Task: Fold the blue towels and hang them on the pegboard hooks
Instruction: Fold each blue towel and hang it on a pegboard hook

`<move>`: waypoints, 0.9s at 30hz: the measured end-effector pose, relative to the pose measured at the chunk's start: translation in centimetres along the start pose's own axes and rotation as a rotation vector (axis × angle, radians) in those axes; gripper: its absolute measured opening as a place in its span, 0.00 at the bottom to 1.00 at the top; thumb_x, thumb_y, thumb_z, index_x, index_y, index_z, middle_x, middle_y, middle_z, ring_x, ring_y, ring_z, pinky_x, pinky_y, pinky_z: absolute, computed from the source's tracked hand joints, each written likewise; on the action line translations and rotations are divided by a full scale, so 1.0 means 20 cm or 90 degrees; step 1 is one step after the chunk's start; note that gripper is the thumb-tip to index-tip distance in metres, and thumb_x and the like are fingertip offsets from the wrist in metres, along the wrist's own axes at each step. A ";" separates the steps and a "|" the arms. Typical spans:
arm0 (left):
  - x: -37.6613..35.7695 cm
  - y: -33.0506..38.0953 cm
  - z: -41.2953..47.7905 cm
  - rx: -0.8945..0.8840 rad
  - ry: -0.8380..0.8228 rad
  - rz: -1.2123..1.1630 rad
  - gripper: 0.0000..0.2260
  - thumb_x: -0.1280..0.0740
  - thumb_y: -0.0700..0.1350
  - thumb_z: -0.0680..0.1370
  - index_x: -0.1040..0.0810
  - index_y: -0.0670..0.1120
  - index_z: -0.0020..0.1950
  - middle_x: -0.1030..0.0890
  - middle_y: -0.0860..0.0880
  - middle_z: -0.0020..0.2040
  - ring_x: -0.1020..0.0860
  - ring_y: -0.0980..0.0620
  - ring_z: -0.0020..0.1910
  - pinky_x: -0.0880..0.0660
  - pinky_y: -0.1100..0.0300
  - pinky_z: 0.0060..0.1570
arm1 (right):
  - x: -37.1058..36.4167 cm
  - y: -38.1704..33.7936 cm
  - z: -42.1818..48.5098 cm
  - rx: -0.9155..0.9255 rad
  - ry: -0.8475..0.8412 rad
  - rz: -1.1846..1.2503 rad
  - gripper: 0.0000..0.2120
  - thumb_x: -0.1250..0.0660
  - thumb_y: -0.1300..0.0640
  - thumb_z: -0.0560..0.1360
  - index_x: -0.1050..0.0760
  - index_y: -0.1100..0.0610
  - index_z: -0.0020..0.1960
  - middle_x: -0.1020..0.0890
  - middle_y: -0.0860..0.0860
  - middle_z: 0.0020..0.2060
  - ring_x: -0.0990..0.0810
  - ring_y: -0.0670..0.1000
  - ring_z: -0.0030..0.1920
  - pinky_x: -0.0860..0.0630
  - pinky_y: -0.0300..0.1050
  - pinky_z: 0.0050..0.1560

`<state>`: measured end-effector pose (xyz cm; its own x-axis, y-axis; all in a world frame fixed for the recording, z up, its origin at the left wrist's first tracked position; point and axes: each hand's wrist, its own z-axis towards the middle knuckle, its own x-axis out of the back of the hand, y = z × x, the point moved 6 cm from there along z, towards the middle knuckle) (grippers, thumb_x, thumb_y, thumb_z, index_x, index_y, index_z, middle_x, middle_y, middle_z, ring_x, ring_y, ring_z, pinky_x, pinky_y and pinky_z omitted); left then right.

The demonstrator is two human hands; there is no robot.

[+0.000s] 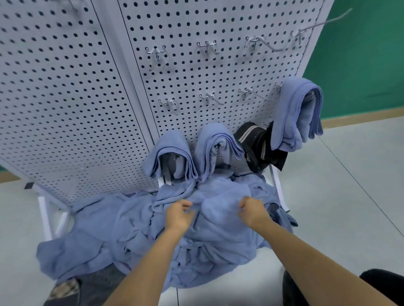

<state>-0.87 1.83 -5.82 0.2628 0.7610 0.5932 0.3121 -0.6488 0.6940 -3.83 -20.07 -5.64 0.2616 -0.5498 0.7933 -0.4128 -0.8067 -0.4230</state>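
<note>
Three folded towels (170,152) (216,147) (296,112) hang on hooks (278,85); left hand's (178,217) and right hand's (253,211) fingers (185,204) pinch heaped towel (218,212).

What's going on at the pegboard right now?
A person is working through a pile of blue towels at the foot of the pegboard. The left hand and right hand each grip the top towel, not yet folded. Three are already hung: left folded towel, middle folded towel, and right folded towel higher up. A black cloth hangs among them. The upper hooks are bare.
</note>
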 end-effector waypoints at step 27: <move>0.74 0.92 -0.75 -0.280 -0.066 -0.063 0.13 0.28 0.55 0.72 0.23 0.47 0.45 0.22 0.47 0.42 0.26 0.51 0.43 0.30 0.59 0.44 | 0.85 -0.60 -0.61 0.373 0.113 0.141 0.14 0.28 0.59 0.72 0.32 0.56 0.34 0.30 0.49 0.27 0.34 0.44 0.28 0.36 0.42 0.32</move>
<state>-4.96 1.17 21.92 0.3488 0.8007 0.4871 -0.0712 -0.4956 0.8656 -5.19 -17.05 18.24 0.0565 -0.7129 0.6989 0.1172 -0.6905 -0.7138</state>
